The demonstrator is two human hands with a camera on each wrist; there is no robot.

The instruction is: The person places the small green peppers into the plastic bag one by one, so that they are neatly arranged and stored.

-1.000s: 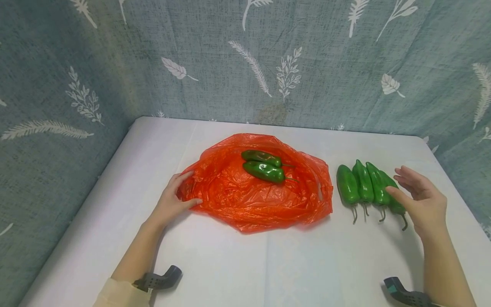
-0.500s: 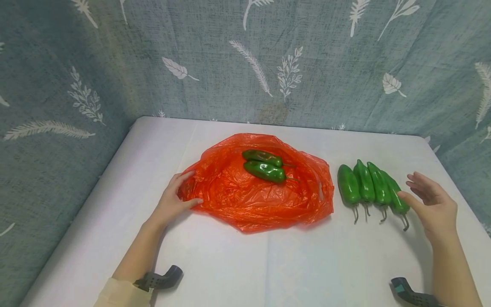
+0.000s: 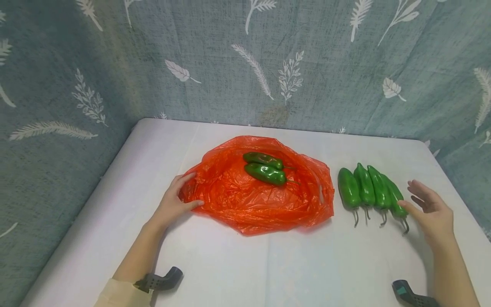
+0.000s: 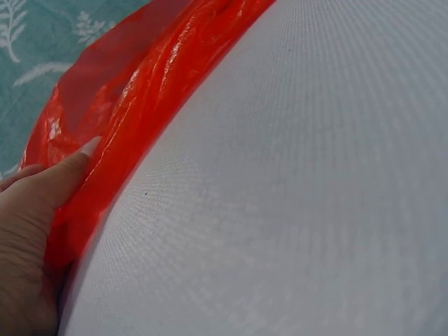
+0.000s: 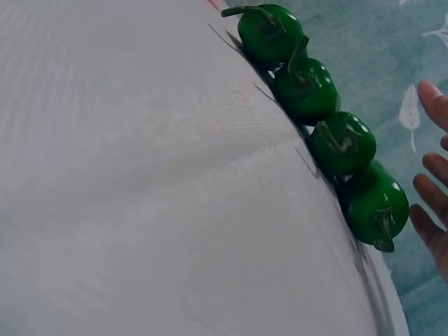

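Observation:
A red plastic bag (image 3: 245, 196) lies spread with its mouth open on the table. Two green chili peppers (image 3: 264, 173) lie inside it, stems pointing right. My left hand (image 3: 177, 200) holds the bag's left edge, thumb at the front rim and fingers farther back. The left wrist view shows the thumb (image 4: 73, 168) against the red plastic. Right of the bag, several green peppers (image 3: 364, 187) lie side by side, stems toward me. My right hand (image 3: 433, 213) is beside the rightmost pepper (image 5: 378, 206), fingers spread and nothing in them; its thumb tip overlaps that pepper in the head view.
A white cloth covers the table (image 3: 299, 268). Green-grey fabric with white leaf prints (image 3: 215, 64) hangs behind and to the left. Dark wrist devices (image 3: 161, 281) are strapped on both forearms.
My right hand has moved right, away from over the rightmost pepper, then shifted slightly back left. The left hand, the bag and the peppers stay in place.

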